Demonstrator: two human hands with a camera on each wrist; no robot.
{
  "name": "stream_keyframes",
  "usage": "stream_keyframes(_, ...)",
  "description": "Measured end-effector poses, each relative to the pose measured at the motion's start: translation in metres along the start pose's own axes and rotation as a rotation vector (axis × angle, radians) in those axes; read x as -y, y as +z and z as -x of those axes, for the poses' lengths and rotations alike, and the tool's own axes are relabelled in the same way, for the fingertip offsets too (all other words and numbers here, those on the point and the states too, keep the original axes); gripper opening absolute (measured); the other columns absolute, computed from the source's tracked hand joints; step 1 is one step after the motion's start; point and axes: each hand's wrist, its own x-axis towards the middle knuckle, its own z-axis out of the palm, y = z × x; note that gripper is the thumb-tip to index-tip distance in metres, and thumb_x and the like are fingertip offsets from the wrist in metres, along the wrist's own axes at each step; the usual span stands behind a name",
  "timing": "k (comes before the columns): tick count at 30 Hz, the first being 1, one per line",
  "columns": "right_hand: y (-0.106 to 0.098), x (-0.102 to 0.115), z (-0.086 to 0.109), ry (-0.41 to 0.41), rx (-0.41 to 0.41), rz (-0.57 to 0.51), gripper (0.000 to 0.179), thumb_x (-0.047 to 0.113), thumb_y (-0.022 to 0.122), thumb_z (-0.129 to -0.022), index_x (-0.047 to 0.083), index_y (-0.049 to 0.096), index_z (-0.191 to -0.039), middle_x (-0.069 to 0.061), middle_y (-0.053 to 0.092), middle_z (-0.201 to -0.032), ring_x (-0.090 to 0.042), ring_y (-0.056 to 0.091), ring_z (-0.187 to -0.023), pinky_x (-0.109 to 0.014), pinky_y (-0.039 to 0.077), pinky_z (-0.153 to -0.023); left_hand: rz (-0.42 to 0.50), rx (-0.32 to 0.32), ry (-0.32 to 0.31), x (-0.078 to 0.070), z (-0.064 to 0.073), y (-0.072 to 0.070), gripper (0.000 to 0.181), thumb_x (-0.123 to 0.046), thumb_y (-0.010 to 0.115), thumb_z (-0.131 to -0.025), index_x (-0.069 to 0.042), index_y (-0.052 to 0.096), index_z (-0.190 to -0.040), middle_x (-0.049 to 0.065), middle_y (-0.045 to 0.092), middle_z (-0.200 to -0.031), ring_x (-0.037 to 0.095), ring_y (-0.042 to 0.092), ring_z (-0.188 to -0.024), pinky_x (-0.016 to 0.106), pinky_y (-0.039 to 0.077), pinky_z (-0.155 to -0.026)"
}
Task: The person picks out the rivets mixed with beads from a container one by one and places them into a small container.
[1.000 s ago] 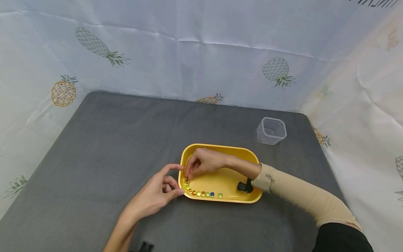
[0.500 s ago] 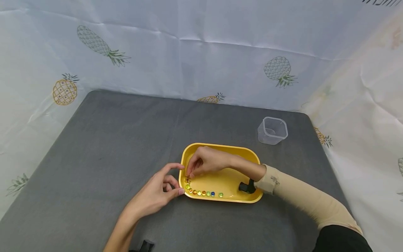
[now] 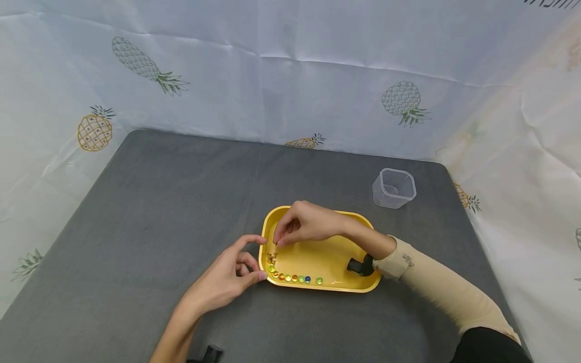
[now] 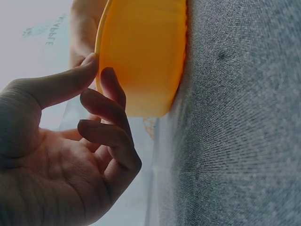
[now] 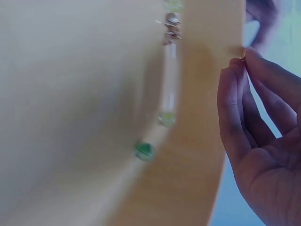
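Observation:
A yellow tray (image 3: 327, 257) lies on the table with a row of coloured glass marbles (image 3: 294, 278) along its near edge. Small shiny gold pieces (image 3: 272, 258) are heaped inside its left end; metallic bits (image 5: 172, 29) also show in the right wrist view. Above them, my right hand (image 3: 310, 222) pinches a tiny gold-coloured piece (image 5: 243, 58) between thumb and fingertips; its exact kind I cannot tell. At the tray's left end my left hand (image 3: 227, 275) holds the rim with thumb and index finger, the other fingers bent by the outer wall (image 4: 141, 61).
A clear plastic tub (image 3: 394, 189) stands behind the tray to the right, on the grey table (image 3: 172, 201). Pineapple-print cloth (image 3: 254, 91) hangs behind and along the sides. A black fitting (image 3: 360, 265) on the right wrist overlaps the tray's right end.
My right hand has lifted up and to the right from the gold pieces, with a tiny piece in its fingertips. More of the heap shows now. The left hand keeps its place.

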Motion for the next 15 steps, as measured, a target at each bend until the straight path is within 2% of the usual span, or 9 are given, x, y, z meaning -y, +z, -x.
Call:
stream_keyframes(5,-0.011,0.005,0.012,-0.025,-0.048,-0.023,0.012,0.01,0.08,-0.098,0.008,0.084,-0.11,-0.006,0.084,-0.105,-0.01,0.078,-0.093,-0.028,0.064,-0.09,-0.001,-0.003,-0.006,0.0,-0.001,0.001,0.063,-0.013,0.081,-0.098,-0.013,0.049,-0.152,0.002,0.071,-0.091,0.01,0.058,-0.068,0.025,0.048,-0.063)
stream_keyframes(12,-0.027,0.011,0.03,-0.033,-0.125,-0.058,0.012,0.009,0.08,-0.099,0.005,0.082,-0.11,-0.013,0.083,-0.107,-0.03,0.079,-0.096,-0.029,0.064,-0.09,0.01,0.001,-0.004,-0.001,-0.001,0.001,0.063,-0.012,0.08,-0.099,-0.012,0.048,-0.153,0.002,0.071,-0.09,0.01,0.058,-0.067,0.025,0.047,-0.062)
stream_keyframes(15,-0.032,0.012,0.038,-0.011,-0.162,-0.07,0.013,0.008,0.08,-0.098,0.004,0.082,-0.11,-0.013,0.083,-0.106,-0.028,0.079,-0.095,-0.03,0.065,-0.09,0.01,0.001,0.002,-0.001,-0.001,0.001,0.063,-0.012,0.08,-0.099,-0.012,0.048,-0.153,0.003,0.071,-0.089,0.01,0.059,-0.067,0.025,0.048,-0.062)
